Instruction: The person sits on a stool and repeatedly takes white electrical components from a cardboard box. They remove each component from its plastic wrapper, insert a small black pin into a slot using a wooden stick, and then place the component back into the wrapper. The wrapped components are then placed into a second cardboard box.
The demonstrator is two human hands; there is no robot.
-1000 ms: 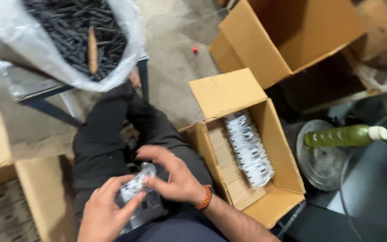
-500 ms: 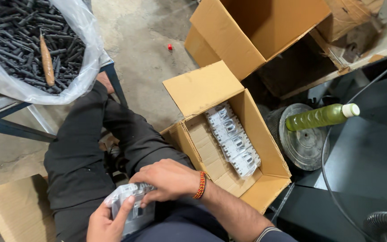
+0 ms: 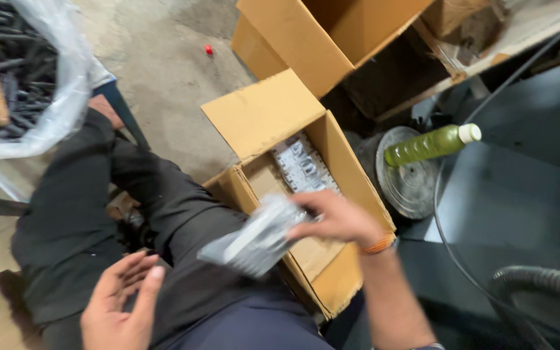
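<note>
My right hand (image 3: 332, 220), with an orange band at the wrist, grips a clear plastic packet of grey parts (image 3: 257, 238) and holds it over the near edge of an open cardboard box (image 3: 264, 116). Inside that box lie several more packed grey parts (image 3: 303, 165) in a row. My left hand (image 3: 121, 304) hovers open over my lap, fingers spread, holding nothing.
A clear bag of dark rods (image 3: 14, 71) sits on a stand at the upper left. A larger open cardboard box (image 3: 319, 39) stands behind. A green bottle (image 3: 432, 144) lies beside a round metal disc (image 3: 409, 175). A ribbed hose (image 3: 546, 285) curls at the right.
Both hands held the packet on my lap before. My left hand has let go, and my right hand has carried the packet rightward over the box. The view has shifted right.
</note>
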